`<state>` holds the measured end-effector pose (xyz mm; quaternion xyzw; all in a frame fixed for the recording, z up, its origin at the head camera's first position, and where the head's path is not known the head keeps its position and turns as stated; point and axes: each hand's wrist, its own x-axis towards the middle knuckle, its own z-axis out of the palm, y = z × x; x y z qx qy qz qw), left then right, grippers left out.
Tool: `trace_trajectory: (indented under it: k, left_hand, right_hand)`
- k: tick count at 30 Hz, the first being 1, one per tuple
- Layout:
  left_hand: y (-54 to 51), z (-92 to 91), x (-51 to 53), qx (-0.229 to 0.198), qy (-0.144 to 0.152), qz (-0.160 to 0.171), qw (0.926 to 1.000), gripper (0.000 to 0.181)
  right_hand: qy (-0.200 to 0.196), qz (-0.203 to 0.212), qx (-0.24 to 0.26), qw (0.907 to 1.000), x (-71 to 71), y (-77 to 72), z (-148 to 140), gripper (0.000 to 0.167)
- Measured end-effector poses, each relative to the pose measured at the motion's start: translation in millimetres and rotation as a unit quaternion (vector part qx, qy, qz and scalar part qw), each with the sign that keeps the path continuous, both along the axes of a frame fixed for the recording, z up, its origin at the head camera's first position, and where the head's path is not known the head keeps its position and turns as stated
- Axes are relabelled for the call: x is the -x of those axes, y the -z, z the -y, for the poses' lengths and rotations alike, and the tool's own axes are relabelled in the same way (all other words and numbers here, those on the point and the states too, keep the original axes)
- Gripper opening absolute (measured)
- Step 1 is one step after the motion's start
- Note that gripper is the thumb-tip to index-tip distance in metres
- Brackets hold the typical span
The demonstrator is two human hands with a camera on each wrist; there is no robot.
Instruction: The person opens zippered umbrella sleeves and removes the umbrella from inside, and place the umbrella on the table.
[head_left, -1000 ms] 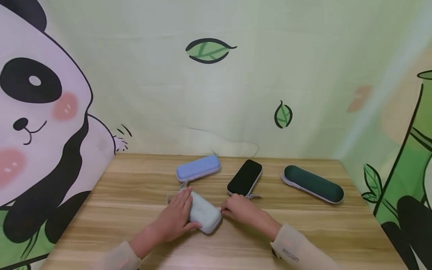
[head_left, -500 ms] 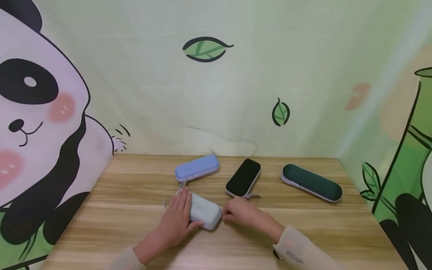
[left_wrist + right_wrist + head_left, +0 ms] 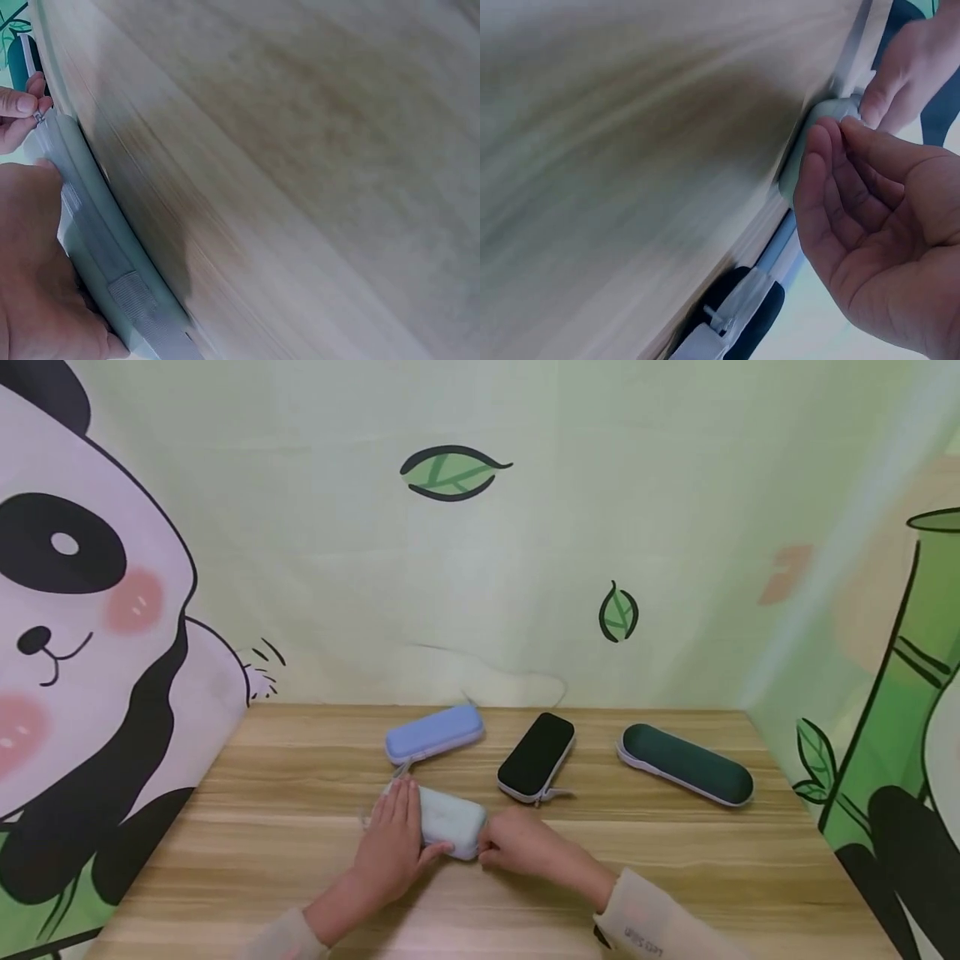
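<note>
From the head view, we see the left hand (image 3: 392, 831) lying over the left part of a pale case (image 3: 453, 818), fingers straight and together, thumb at the near edge. The case lies flat on the wooden table (image 3: 225, 852). At its right end we find the right hand (image 3: 521, 842), fingers curled in. Behind them we make out a blue case (image 3: 435, 733), a black case (image 3: 536, 756) and, farther right, a dark green case (image 3: 686, 764), each apart from the others.

In the left wrist view, we look along the pale case's zipper (image 3: 86, 214). At its far end the right hand's fingertips pinch a small metal zipper pull (image 3: 39, 116); the left hand presses on the case nearby.

In the right wrist view, we see the right hand's thumb and forefinger tips meeting at the pale case's end; we cannot make out the pull between them here. The left hand rests beyond.
</note>
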<state>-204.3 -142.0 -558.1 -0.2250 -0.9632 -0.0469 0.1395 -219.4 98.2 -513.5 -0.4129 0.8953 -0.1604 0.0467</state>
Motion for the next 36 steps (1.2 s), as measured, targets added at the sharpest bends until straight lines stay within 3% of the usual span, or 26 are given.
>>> trace_trajectory:
  k: [3,12,15,18,20,22,24,27,30,33,36]
  left_hand:
    - [-2.9,1.3,1.4,0.0,-0.009,-0.005,0.9999,0.1]
    - [-14.2,1.7,3.0,-0.028,0.011,-0.006,0.9995,0.099]
    - [-19.7,5.1,5.4,-0.007,0.019,-0.014,0.9997,0.094]
    - [-26.5,11.4,8.2,0.04,0.038,-0.048,0.9973,0.083]
    - [-32.8,18.5,9.6,0.08,0.065,-0.075,0.9919,0.071]
    - [-39.2,28.2,11.2,0.091,0.091,-0.062,0.9898,0.06]
    - [-44.5,40.3,13.5,0.088,0.123,-0.028,0.9881,0.048]
    - [-48.4,62.0,20.1,0.052,0.163,0.049,0.9841,0.041]
    - [-46.9,81.2,23.4,0.038,0.227,0.076,0.9701,0.047]
    - [-43.4,92.8,21.1,0.028,0.29,0.099,0.9514,0.062]
    - [-38.4,95.8,17.5,0.036,0.325,0.105,0.9392,0.076]
  right_hand:
    - [0.0,-0.007,0.007,1.0,-1.5,0.9,4.0,0.016]
    - [0.026,0.014,0.021,0.9993,-2.4,3.7,5.7,0.014]
    - [0.04,0.017,0.027,0.9987,-0.8,4.0,4.6,0.012]
    - [0.071,0.014,0.038,0.9966,2.8,3.5,2.9,0.01]
    - [0.094,0.003,0.048,0.9945,6.2,3.9,2.5,0.009]
    - [0.112,-0.009,0.055,0.9921,10.3,5.3,3.3,0.014]
    - [0.131,-0.029,0.052,0.9896,13.7,6.9,5.7,0.022]
    - [0.169,-0.053,0.033,0.9836,19.6,4.9,13.0,0.032]
    - [0.216,-0.051,0.006,0.975,25.4,3.2,23.1,0.037]
    - [0.245,-0.035,-0.013,0.9687,33.1,2.3,34.3,0.039]
    - [0.247,-0.047,-0.029,0.9674,42.6,2.3,43.7,0.041]
